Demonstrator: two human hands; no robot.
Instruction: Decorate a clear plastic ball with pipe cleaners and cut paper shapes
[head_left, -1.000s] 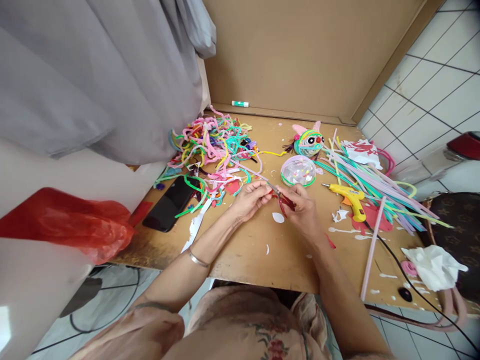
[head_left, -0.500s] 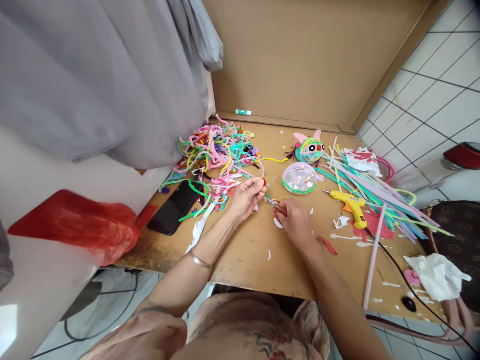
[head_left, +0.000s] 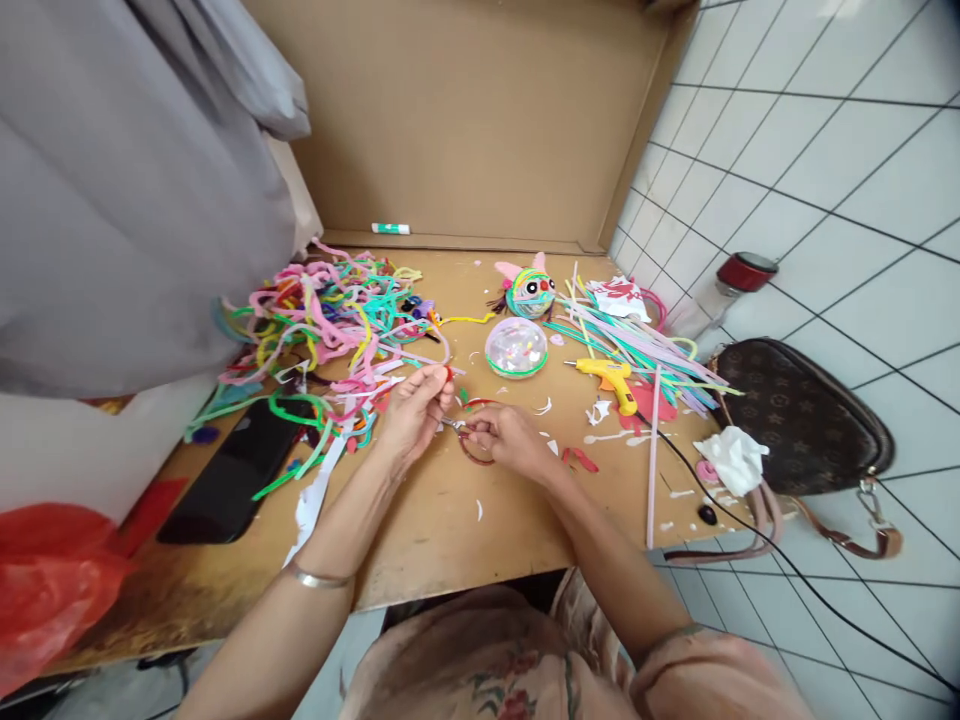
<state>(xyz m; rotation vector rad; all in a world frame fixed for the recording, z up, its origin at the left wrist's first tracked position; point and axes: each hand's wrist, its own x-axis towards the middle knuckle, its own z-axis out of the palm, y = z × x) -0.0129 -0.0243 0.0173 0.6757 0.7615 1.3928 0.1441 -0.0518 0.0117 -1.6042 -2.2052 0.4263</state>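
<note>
Near the middle of the wooden table, my left hand [head_left: 415,418] pinches a small red piece [head_left: 449,373] between thumb and fingertips. My right hand [head_left: 504,436] is closed at the red-handled scissors [head_left: 477,459], whose metal part points toward my left hand. Beyond my hands lies a clear bowl-like shape [head_left: 517,348] with a lilac and green rim and small scraps showing in it. Behind it is a decorated ball [head_left: 531,292] with pink ears, black-and-white eyes and a red nose.
Tangled pipe cleaners [head_left: 330,310] and a black phone [head_left: 225,480] lie left. At right are straight pipe cleaners [head_left: 637,340], a yellow glue gun [head_left: 611,378] with its cord, a crumpled tissue [head_left: 735,460] and a brown bag [head_left: 802,415]. A glue stick [head_left: 391,229] lies at the back.
The view has swung right, so the table's things appear farther left and more of the bag shows. My right hand has turned, and the scissors' handle loop now shows below it.
</note>
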